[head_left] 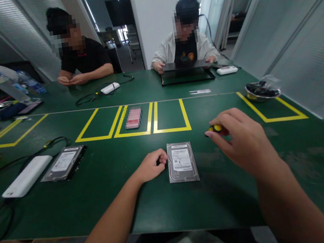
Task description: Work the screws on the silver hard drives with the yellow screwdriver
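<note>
A silver hard drive [182, 162] with a white label lies flat on the green table in front of me. Beside its left edge rests my left hand [151, 165], fingers curled in and thumb close to them. Whether those fingers touch the drive or pinch anything small I cannot tell. To the right of the drive, raised above the table, my right hand [241, 140] pinches a short yellow-and-black tool [215, 129] between thumb and fingers. Most of that tool is hidden by the hand.
Another hard drive [65, 163] and a white power bank [27, 176] with black cables lie at the left. Yellow tape outlines [172, 129] mark the table, with a pink blurred item [133, 118] inside one. A metal bowl [262, 93] stands right. Across the table sit people, one holding a black panel [186, 67].
</note>
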Action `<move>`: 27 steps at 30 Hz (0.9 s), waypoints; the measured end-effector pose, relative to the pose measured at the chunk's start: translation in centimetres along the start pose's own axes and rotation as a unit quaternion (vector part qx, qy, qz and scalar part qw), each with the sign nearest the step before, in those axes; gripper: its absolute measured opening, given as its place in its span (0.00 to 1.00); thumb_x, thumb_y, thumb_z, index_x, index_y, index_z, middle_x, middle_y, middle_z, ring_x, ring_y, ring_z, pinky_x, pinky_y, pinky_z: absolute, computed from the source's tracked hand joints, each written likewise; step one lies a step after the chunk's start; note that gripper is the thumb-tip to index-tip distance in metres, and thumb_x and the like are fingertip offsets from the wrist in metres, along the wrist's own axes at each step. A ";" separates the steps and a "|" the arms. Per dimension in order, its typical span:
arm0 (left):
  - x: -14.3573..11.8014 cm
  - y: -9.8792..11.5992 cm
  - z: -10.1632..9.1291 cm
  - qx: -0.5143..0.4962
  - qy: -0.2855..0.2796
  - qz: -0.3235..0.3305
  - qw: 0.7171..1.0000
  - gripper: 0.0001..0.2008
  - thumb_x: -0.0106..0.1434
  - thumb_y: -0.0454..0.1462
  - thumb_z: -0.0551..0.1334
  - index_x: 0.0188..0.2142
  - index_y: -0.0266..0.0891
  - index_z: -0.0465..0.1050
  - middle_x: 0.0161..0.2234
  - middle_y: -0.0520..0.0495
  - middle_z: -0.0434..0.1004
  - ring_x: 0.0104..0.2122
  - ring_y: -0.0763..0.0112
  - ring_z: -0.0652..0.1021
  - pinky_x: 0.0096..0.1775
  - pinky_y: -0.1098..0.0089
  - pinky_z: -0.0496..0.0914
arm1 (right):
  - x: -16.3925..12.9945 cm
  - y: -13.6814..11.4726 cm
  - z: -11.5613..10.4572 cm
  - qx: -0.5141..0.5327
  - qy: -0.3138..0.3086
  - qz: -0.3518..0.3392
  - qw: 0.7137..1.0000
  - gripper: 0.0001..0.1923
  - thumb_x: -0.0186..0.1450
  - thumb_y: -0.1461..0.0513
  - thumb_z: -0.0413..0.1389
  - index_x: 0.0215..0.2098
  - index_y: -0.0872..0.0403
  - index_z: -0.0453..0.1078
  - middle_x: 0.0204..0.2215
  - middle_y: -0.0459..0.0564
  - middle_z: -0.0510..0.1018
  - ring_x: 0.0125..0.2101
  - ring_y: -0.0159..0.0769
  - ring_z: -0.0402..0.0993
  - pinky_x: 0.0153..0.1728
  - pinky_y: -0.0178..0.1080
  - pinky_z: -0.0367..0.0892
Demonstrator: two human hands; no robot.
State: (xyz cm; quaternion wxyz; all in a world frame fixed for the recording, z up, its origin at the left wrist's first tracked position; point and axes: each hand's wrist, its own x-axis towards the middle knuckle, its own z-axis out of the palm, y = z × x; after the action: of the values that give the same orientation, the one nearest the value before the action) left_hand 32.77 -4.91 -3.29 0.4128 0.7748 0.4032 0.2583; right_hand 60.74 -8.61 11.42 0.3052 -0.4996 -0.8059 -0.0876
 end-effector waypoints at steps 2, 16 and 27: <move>0.0 0.0 0.0 0.007 0.001 0.002 1.000 0.07 0.56 0.28 0.56 0.35 0.37 0.66 0.31 0.51 0.69 0.31 0.74 0.70 0.35 0.72 0.65 | -0.9 0.6 0.7 -0.012 0.000 0.017 1.000 0.05 0.65 0.62 0.57 0.39 0.54 0.66 0.39 0.53 0.72 0.38 0.42 0.72 0.37 0.42 0.69; 0.1 0.0 0.0 0.024 0.004 -0.004 1.000 0.06 0.57 0.29 0.58 0.35 0.37 0.67 0.31 0.52 0.69 0.32 0.74 0.70 0.36 0.72 0.65 | -7.3 5.0 8.7 -0.081 -0.037 0.065 0.994 0.04 0.70 0.61 0.51 0.38 0.54 0.62 0.37 0.54 0.72 0.35 0.40 0.72 0.35 0.39 0.68; 0.1 0.4 0.1 0.035 0.004 -0.013 0.999 0.05 0.58 0.30 0.58 0.35 0.37 0.68 0.31 0.51 0.69 0.32 0.74 0.70 0.36 0.72 0.65 | -7.9 5.0 10.1 -0.037 -0.199 0.218 0.955 0.12 0.66 0.63 0.54 0.47 0.55 0.60 0.42 0.52 0.67 0.28 0.32 0.68 0.28 0.35 0.58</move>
State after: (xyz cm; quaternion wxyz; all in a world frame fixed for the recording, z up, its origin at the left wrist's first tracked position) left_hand 33.06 -5.00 -2.97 0.3875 0.7825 0.4233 0.2416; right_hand 63.43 -7.61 -2.02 0.1315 -0.6811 -0.7184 0.0526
